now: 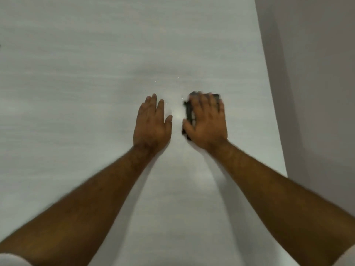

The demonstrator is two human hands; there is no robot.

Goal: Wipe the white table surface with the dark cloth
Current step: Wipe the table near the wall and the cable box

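The white table (86, 83) fills most of the view. My right hand (206, 120) lies flat, fingers spread, on top of the dark cloth (189, 112) and presses it to the table. Only the cloth's left edge and a bit past the fingertips show; the hand hides the other parts. My left hand (152, 122) rests palm down on the bare table just left of the cloth, fingers straight and together, holding nothing. A small gap of table separates the two hands. The right hand is slightly blurred.
The table's right edge (269, 93) runs from the top down to the right, with grey-brown floor (317, 73) beyond it. A few tiny white specks (177, 79) lie on the table just beyond the hands.
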